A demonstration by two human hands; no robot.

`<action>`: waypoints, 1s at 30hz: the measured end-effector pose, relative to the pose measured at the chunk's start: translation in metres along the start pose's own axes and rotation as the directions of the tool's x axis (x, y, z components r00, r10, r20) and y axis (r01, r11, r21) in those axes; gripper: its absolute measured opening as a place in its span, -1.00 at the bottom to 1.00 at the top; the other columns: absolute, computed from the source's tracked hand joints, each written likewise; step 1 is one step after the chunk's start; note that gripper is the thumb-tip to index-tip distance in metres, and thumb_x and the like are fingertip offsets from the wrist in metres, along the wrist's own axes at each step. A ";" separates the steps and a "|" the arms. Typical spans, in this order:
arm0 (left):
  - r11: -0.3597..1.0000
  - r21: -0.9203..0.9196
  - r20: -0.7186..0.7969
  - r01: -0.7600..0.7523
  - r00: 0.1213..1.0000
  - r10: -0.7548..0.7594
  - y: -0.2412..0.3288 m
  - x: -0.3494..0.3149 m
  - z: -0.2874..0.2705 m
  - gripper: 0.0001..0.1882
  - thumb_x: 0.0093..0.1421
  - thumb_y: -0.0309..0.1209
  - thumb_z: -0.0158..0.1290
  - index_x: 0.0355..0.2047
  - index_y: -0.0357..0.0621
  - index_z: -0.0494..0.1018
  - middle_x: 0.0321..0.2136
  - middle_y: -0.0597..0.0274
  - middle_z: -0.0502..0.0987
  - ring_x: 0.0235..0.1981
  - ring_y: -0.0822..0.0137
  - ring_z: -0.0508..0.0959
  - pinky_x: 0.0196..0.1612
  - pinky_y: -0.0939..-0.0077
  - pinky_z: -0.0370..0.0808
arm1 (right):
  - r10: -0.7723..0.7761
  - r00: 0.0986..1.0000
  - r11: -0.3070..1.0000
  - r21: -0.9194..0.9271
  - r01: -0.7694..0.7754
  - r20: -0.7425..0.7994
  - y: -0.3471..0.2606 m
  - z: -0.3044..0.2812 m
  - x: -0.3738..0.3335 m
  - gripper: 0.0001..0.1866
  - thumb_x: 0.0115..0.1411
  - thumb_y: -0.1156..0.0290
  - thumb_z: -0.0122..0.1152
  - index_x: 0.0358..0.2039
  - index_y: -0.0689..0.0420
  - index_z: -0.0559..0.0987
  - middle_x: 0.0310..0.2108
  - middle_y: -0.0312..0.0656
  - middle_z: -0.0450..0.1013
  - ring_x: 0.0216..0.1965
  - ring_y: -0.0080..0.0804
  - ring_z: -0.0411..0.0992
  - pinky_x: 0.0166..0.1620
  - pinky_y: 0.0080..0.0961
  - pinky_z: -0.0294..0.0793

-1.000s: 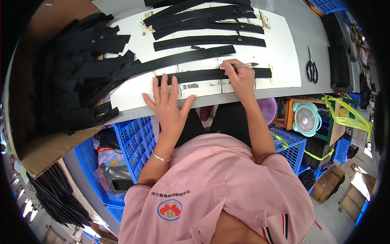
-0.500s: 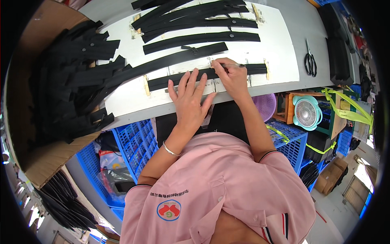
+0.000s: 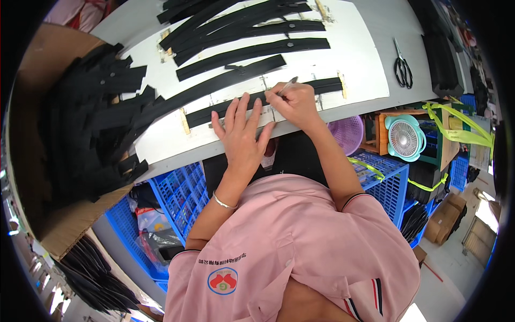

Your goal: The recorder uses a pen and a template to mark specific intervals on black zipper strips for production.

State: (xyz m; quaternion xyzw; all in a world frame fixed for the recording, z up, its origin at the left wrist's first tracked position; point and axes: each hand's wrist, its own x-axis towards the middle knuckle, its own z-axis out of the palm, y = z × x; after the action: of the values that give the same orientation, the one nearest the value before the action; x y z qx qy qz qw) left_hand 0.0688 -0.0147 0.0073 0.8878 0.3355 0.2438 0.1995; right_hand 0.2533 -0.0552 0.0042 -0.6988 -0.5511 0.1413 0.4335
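A flat black fabric strip [image 3: 328, 85] lies across a white board [image 3: 370, 67] between two pale tape marks. My left hand [image 3: 240, 133] rests on it with the fingers spread. Just to its right, my right hand [image 3: 298, 107] grips a slim pen [image 3: 290, 85] in a writing hold, its fingertips over the strip. The pen's tip is hidden by the fingers. Dark lines are drawn on the board around the strip. Beyond it lie another black strip [image 3: 230, 80] with a small dark tab and one more strip [image 3: 255, 56] with a round grey spot.
Several black strips [image 3: 230, 29] overlap at the board's far side. On the left, a cardboard box [image 3: 40, 64] holds a heap of black strips [image 3: 80, 118]. Black-handled scissors [image 3: 403, 72] lie on the grey table's right. Below stand blue crates [image 3: 389, 185] and a turquoise fan [image 3: 406, 138].
My right hand has come slightly nearer to me, down onto the strip, and the pen is tilted more upright. My left hand stays on the strip. The whole view has shifted a little.
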 end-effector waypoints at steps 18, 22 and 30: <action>0.987 -0.158 -0.043 0.006 0.999 -0.013 0.041 0.032 0.026 -0.58 0.18 -0.30 0.32 0.05 -0.08 0.62 0.24 0.12 0.48 0.33 0.07 0.36 0.44 -0.08 -0.04 | 0.358 0.918 0.917 0.252 -0.310 -0.172 0.050 -0.078 -0.012 -0.80 0.37 0.41 0.22 -0.26 0.26 0.71 -0.41 -0.27 0.64 -0.43 -0.66 0.46 -0.34 -0.67 0.45; 0.960 -0.266 -0.097 -0.086 0.993 0.062 0.065 0.065 0.056 -0.75 0.16 -0.34 0.31 -0.16 -0.08 0.67 0.08 0.22 0.59 0.20 0.13 0.46 0.42 -0.02 0.05 | 0.350 0.923 0.922 0.232 -0.309 -0.162 0.057 -0.075 -0.013 -0.81 0.37 0.41 0.24 -0.24 0.28 0.71 -0.40 -0.25 0.65 -0.43 -0.62 0.50 -0.36 -0.63 0.48; 0.960 -0.265 -0.108 -0.084 0.992 0.057 0.069 0.078 0.077 -0.87 0.09 -0.46 0.28 -0.32 -0.15 0.66 -0.08 0.21 0.61 0.06 0.13 0.49 0.35 -0.04 0.14 | 0.178 0.953 0.984 0.070 -0.166 -0.244 0.055 -0.073 -0.009 -0.74 0.27 0.34 0.33 -0.47 0.28 0.69 -0.39 -0.19 0.68 -0.56 -0.40 0.55 -0.48 -0.49 0.45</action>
State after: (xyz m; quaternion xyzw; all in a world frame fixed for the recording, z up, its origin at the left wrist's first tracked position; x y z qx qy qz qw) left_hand 0.1974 -0.0232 0.0044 0.8506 0.2767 0.3381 0.2926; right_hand 0.3348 -0.0971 0.0024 -0.7456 -0.4258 0.1032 0.5021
